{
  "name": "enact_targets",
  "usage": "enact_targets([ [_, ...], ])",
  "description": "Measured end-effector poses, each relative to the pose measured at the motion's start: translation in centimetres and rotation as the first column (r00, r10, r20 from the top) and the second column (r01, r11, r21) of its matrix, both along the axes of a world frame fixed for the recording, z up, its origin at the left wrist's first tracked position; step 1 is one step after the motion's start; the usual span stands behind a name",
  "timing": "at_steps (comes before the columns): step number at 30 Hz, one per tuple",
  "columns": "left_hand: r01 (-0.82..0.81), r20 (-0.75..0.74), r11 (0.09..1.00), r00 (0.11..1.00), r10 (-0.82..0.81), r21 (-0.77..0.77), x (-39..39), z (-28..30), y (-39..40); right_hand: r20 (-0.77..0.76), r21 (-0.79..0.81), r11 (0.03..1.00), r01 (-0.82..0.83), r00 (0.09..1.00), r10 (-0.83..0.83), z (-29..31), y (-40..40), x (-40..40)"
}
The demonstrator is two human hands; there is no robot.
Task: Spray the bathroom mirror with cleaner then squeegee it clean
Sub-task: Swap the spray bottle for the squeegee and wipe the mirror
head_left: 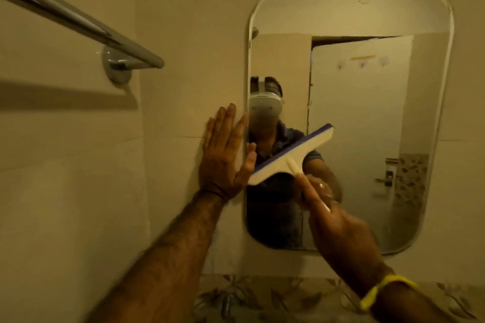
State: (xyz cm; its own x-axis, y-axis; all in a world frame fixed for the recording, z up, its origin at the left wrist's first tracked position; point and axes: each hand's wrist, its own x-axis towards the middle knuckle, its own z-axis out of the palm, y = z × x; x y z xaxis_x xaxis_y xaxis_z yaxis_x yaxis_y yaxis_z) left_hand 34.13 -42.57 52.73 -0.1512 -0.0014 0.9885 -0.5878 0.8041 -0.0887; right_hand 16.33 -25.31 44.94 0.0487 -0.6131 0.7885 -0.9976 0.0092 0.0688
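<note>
Beige tiled bathroom wall (183,21) under dim, warm light. Fixed to it on the right, an upright rectangular mirror with rounded corners and a pale rim (367,13); glass hazy toward the lower right, with a small speck near the top edge. Reflected in the glass: a pale door standing ajar with small hooks and a metal latch, a strip of leaf-patterned tile, and a person in a dark blue shirt wearing a white headset. On the upper left, a chrome towel rail (78,18) slanting out from a round chrome wall mount (115,65), its shadow falling across the tiles below. Along the bottom edge, a band of leaf-patterned tile (262,301), partly hidden by the forearms. No containers in view.

Left hand (225,157) laid flat against the wall just beside the mirror's left rim, fingers straight and close together, thumb reaching toward the glass; a thin dark band at the wrist. Right hand (338,225) curled around the thin cream handle of a white plastic squeegee with a blue rubber blade (291,155), a bright yellow band (380,291) on that wrist. Squeegee head tilted, blue edge turned up and to the left, set against the lower left part of the glass, its lower end almost touching the left thumb.
</note>
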Motion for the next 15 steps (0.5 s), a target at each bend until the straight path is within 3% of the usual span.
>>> enact_targets([
  [4, 0.044, -0.007, 0.998, 0.999, -0.043, 0.047, -0.1, 0.0, 0.3, -0.126, -0.17, 0.985, -0.012, 0.992, -0.009, 5.9, -2.3, 0.4],
  [7, 0.097, -0.046, 0.988, 0.995, -0.092, 0.121, 0.2, 0.3, 1.4, -0.175, -0.157, 0.987, -0.024, 0.985, -0.004, 8.7, -2.7, 0.6],
  [13, 0.086, 0.007, 0.93, 0.995, -0.095, 0.357, 0.1, 0.1, 3.9, -0.235, 0.1, 0.995, 0.002, 0.972, 0.022, 1.3, 3.2, -5.0],
  [15, 0.047, 0.029, 0.924, 0.998, -0.062, 0.38, -0.3, 0.0, 4.1, -0.213, 0.073, 0.997, 0.01, 0.977, 0.006, 0.9, 3.2, -4.6],
])
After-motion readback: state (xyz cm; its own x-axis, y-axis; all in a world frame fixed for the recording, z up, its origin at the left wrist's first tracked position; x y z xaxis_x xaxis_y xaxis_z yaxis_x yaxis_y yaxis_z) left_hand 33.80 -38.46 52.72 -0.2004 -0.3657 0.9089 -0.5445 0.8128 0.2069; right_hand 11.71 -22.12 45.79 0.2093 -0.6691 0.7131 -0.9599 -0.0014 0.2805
